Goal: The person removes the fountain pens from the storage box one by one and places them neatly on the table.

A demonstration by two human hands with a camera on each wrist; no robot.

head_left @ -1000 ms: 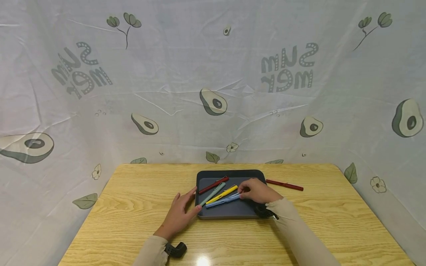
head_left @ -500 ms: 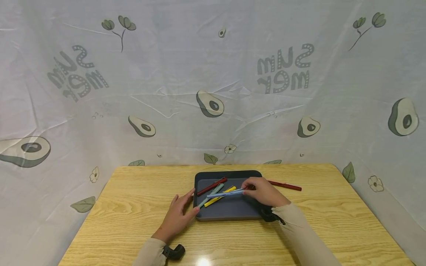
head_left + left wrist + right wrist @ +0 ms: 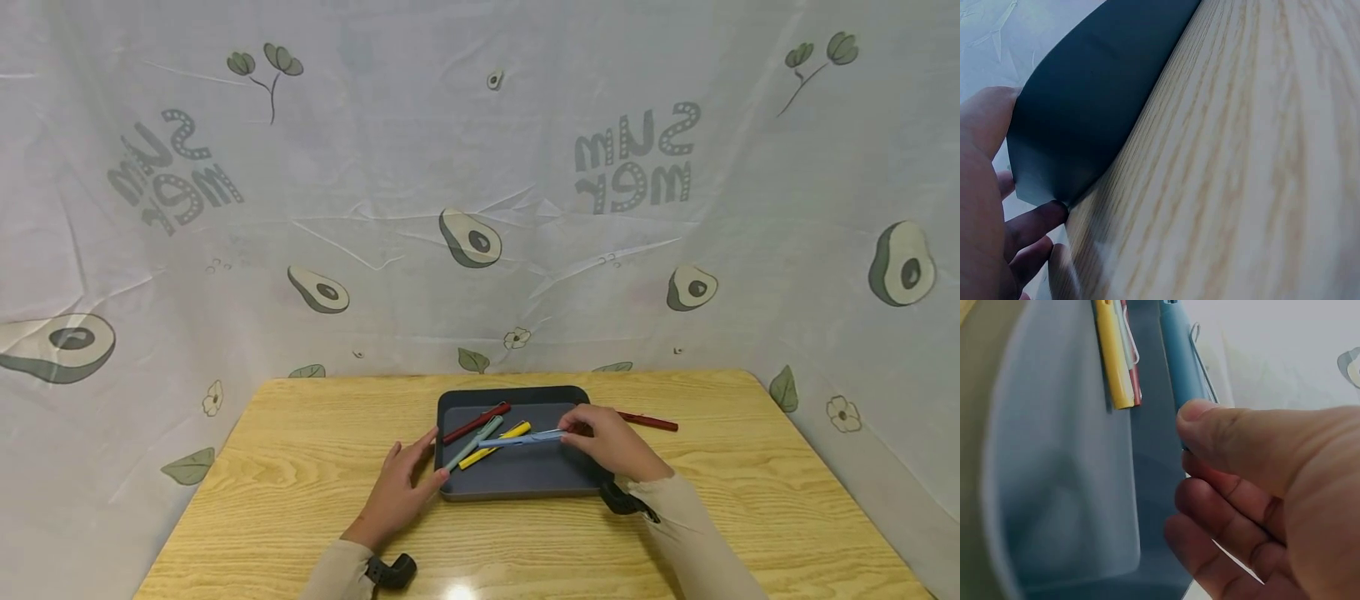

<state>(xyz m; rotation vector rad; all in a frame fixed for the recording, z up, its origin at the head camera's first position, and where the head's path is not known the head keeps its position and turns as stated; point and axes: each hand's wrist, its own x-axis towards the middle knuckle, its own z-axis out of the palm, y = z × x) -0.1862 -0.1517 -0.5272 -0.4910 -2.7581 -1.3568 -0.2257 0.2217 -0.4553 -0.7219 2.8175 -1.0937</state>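
My right hand (image 3: 611, 440) pinches a blue pen (image 3: 521, 438) by its clip end between thumb and fingertips. The pen is held over the dark grey tray (image 3: 517, 493), close above a yellow pen (image 3: 474, 457) lying in it. In the right wrist view, the thumb presses on the blue pen (image 3: 1180, 356) beside its metal clip. A green pen (image 3: 472, 444) and a red pen (image 3: 477, 422) also lie in the tray. My left hand (image 3: 400, 487) rests at the tray's left side with fingers spread, its thumb and fingertips touching the wall (image 3: 1079, 119).
Another dark red pen (image 3: 651, 422) lies on the wooden table (image 3: 315, 433) to the right of the tray, partly behind my right hand. A white cloth (image 3: 390, 167) printed with avocados hangs behind the table and along both sides.
My right hand has lifted the blue pen from beside the yellow one and moved it a little right, turning it more level. My left hand stays at the tray.
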